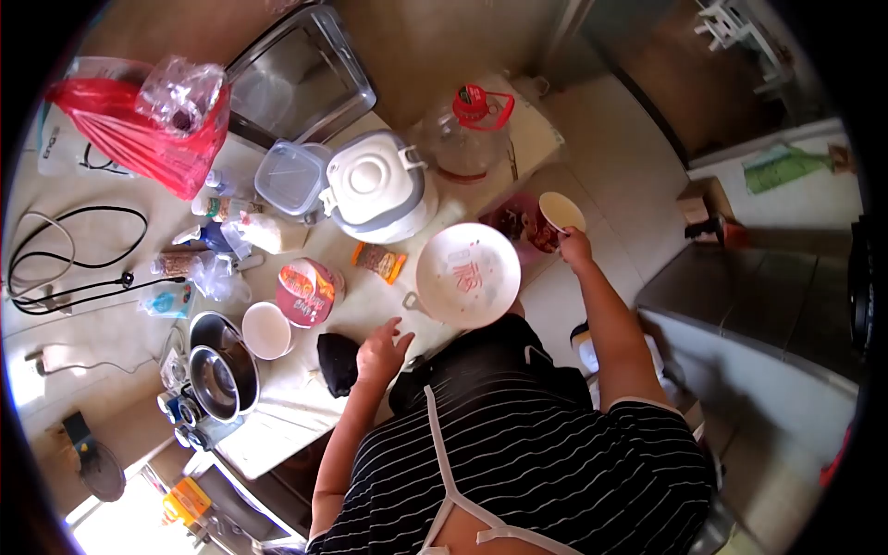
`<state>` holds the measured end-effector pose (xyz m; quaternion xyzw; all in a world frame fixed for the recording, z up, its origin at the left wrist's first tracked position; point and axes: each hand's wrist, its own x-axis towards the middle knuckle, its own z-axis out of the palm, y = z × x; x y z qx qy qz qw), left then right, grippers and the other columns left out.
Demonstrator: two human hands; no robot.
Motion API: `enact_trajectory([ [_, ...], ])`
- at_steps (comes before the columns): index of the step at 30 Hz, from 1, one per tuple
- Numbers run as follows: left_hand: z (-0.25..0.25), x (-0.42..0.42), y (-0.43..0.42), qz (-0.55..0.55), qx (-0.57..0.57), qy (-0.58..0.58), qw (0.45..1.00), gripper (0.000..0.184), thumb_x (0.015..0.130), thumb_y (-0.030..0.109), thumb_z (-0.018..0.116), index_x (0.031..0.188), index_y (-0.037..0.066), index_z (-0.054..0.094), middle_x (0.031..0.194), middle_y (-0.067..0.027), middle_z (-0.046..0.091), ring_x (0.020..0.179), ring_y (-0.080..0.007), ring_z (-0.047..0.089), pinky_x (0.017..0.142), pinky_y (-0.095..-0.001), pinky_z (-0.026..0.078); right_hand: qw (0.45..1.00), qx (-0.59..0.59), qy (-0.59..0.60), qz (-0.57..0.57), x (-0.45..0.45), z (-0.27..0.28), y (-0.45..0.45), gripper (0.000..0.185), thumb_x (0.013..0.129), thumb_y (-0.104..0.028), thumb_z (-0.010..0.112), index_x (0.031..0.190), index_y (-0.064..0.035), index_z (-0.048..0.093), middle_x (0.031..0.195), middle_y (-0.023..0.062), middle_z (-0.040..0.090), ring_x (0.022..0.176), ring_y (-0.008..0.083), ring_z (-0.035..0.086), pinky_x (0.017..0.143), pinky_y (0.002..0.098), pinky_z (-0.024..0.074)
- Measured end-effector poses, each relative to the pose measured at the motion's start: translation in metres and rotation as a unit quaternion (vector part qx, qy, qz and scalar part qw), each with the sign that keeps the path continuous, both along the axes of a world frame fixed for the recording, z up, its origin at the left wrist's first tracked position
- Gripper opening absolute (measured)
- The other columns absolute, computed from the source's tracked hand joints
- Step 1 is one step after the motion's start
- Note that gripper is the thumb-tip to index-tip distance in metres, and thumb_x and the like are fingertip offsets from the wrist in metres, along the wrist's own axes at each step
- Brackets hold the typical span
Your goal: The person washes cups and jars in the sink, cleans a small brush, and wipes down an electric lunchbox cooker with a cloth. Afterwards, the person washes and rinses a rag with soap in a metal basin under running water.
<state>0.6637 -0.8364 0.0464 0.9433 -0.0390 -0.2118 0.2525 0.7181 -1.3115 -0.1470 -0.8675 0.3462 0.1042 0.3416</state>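
Note:
My right hand (577, 251) grips a paper cup (561, 212) with a pale inside and a red outside, out past the counter's edge. Just beside that cup is a pinkish bin (518, 222) with dark stuff in it, partly hidden. Over the counter's near edge, my left hand (381, 353) is empty with its fingers apart. Close to its fingers sits a small black bag (338, 363). Between my hands is a white bowl (481, 301) with red marks inside. A lidded red instant noodle cup (308, 291) and a white cup (268, 331) stand farther left.
A white lidded appliance (375, 180), an orange-brown packet (378, 262) and a large clear jug (460, 148) with a red cap stand on the counter. Steel bowls (242, 365), small bottles and a red plastic bag (153, 129) are at the left. Black cable (92, 211) lies coiled there.

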Motion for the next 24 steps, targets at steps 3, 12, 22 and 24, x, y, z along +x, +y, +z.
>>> enact_trajectory([
  [3, -0.007, 0.007, -0.049, 0.054, 0.02, 0.101, 0.993, 0.051, 0.084, 0.039, 0.066, 0.125, 0.011, 0.054, 0.093, -0.0117, 0.07, 0.086, -0.0334, 0.066, 0.078, -0.043, 0.051, 0.997, 0.029, 0.068, -0.008, 0.057, -0.016, -0.02, 0.028, 0.09, -0.025, 0.052, 0.105, -0.0059, 0.065, 0.094, 0.0191, 0.068, 0.084, 0.0358, 0.066, 0.074, 0.0402, 0.0512],
  [12, -0.025, -0.004, -0.122, 0.34, 0.015, 0.181, 0.923, 0.051, 0.083, 0.032, 0.067, 0.122, 0.003, 0.05, 0.088, -0.015, 0.07, 0.083, -0.032, 0.068, 0.077, -0.0413, 0.052, 0.978, 0.185, 0.061, -0.076, 0.214, -0.102, -0.095, 0.021, 0.088, -0.022, 0.052, 0.094, -0.0098, 0.068, 0.076, 0.0044, 0.066, 0.057, 0.0169, 0.059, 0.043, 0.0335, 0.0429],
  [22, -0.05, -0.022, -0.131, 0.536, -0.219, 0.244, 0.778, 0.039, 0.087, 0.016, 0.061, 0.119, -0.003, 0.049, 0.083, -0.0119, 0.069, 0.067, -0.0174, 0.067, 0.056, -0.0272, 0.051, 0.952, 0.271, 0.123, -0.068, 0.291, -0.156, -0.122, 0.057, 0.09, -0.036, 0.058, 0.143, -0.0272, 0.038, 0.119, 0.0021, 0.054, 0.073, 0.0237, 0.059, 0.061, 0.0353, 0.0505],
  [24, -0.051, -0.024, -0.132, 0.558, -0.246, 0.238, 0.756, 0.037, 0.088, 0.014, 0.06, 0.12, -0.001, 0.05, 0.082, -0.0096, 0.068, 0.065, -0.0154, 0.065, 0.051, -0.0257, 0.049, 0.954, 0.253, 0.158, -0.033, 0.292, -0.16, -0.119, 0.06, 0.09, -0.038, 0.058, 0.145, -0.0284, 0.035, 0.117, 0.0018, 0.055, 0.072, 0.0231, 0.058, 0.061, 0.0348, 0.0499],
])
